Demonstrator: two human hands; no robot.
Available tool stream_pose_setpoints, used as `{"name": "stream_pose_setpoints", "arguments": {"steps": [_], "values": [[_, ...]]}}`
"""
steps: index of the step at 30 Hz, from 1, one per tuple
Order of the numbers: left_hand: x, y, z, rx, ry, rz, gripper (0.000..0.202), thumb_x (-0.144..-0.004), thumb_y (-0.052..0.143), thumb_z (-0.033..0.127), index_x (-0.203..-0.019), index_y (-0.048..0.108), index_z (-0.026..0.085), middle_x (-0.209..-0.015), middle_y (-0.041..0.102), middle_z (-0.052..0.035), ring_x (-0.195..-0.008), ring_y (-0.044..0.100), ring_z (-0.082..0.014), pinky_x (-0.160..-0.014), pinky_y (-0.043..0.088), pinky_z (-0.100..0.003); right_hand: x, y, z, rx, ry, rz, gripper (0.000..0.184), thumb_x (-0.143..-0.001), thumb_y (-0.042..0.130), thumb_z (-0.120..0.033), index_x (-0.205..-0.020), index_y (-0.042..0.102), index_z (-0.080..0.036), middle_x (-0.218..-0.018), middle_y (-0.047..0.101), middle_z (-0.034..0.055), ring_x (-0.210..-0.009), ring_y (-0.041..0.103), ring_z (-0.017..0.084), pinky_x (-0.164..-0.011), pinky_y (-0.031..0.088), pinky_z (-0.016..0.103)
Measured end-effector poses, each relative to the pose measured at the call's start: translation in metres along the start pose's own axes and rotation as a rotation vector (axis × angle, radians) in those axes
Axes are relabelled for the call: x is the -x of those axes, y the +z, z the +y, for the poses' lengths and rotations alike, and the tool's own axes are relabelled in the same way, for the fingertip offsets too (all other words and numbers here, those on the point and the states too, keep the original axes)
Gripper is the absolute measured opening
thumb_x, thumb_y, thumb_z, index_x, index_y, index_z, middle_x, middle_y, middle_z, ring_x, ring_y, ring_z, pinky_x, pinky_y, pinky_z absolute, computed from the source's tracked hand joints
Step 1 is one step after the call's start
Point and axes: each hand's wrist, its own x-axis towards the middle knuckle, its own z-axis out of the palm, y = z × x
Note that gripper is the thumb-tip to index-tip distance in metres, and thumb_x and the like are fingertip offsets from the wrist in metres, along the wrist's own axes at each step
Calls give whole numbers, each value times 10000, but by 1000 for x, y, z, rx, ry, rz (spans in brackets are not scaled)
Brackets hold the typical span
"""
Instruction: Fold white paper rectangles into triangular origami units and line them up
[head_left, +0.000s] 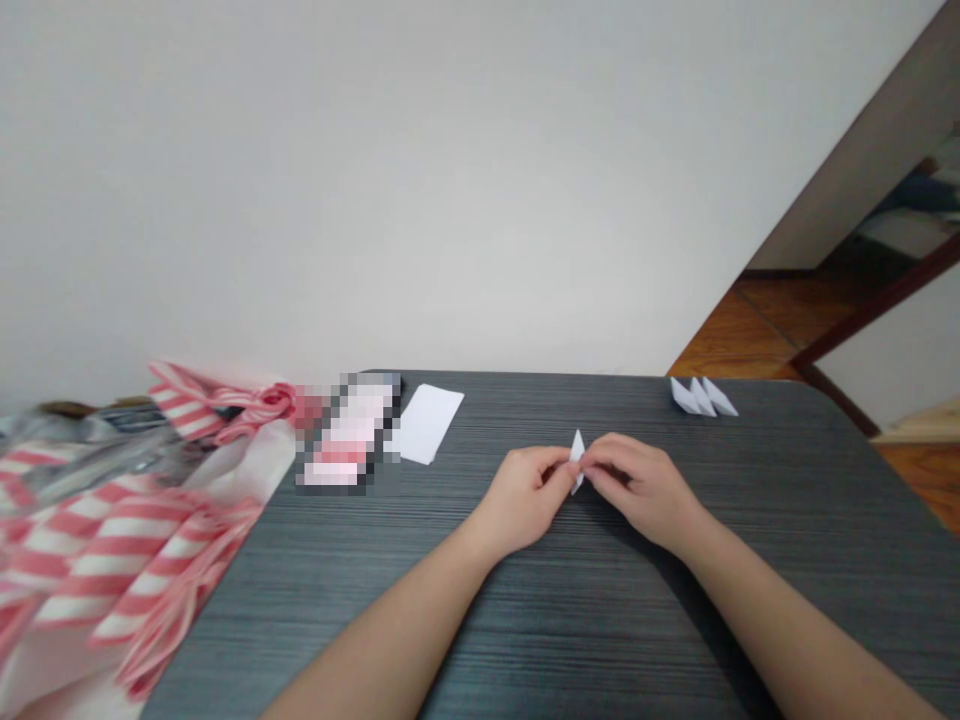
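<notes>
A small piece of folded white paper [577,446], narrow and pointed at both ends, stands upright between my hands above the dark table. My left hand [529,498] pinches it from the left with thumb and forefinger. From the right, the thumb and fingertips of my right hand [639,488] close on its edge. The middle of the paper is partly hidden by my fingertips. Several similar folded paper pieces [703,397] lie side by side at the table's far right. Flat white paper sheets [430,424] rest at the back left.
A pixelated phone-like object [349,430] lies left of the sheets on the dark wood-grain table [600,620]. Red-and-white striped cloth [120,540] is heaped beyond the table's left edge. A pale wall [450,180] rises behind; wooden floor [772,315] shows at right.
</notes>
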Motion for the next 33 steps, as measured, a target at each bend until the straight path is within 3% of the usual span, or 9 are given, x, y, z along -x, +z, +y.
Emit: {"name": "stream_pose_setpoints", "arguments": {"steps": [8, 23, 33], "values": [[0, 3, -2, 0, -9, 53, 296, -954, 459, 307, -762, 628, 158, -618, 541, 25, -585, 470, -108, -546, 318, -218, 0, 3, 1, -10, 56, -33, 131, -919, 539, -168, -927, 656, -226, -876, 667, 49, -777, 614, 184, -701, 476, 301], [0, 4, -5, 60, -47, 35, 311, -977, 421, 314, -847, 665, 172, -612, 559, 26, -599, 511, -120, -580, 362, -218, 0, 3, 0, -26, 39, 21, 148, -909, 555, -117, -891, 670, -207, -835, 672, 27, -761, 615, 160, -701, 458, 268], [0, 2, -4, -48, -18, 37, 313, -970, 435, 267, -740, 625, 172, -611, 576, 25, -607, 530, -120, -611, 360, -228, 0, 2, -2, -40, 90, 28, 152, -875, 578, -99, -867, 692, -199, -812, 688, 17, -715, 615, 150, -665, 446, 257]]}}
